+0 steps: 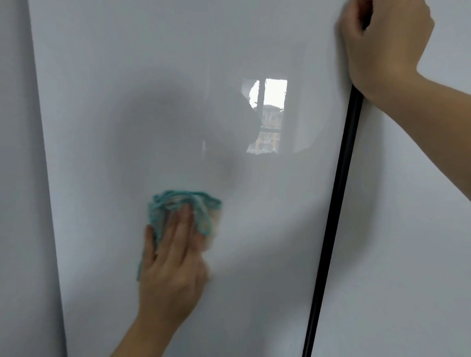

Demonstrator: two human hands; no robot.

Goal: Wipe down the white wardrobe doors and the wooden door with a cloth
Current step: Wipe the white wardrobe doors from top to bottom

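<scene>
A plain white side panel (13,188) stands beyond the left hand's outer side. The left hand (173,264) lies flat, fingers straight and close together, pressing a crumpled teal-edged cloth (203,209) against the glossy white wardrobe door (117,102). The cloth sits under and just above the fingertips, low on the door's face. Up and to the right of that hand, a window reflection (269,117) shines on the door. Further right, a black edge strip (335,214) runs down the door's side. The right hand (384,37) grips the door at the top of this strip, its fingers curled around the edge. Past it lies a neighbouring white door (433,223).
</scene>
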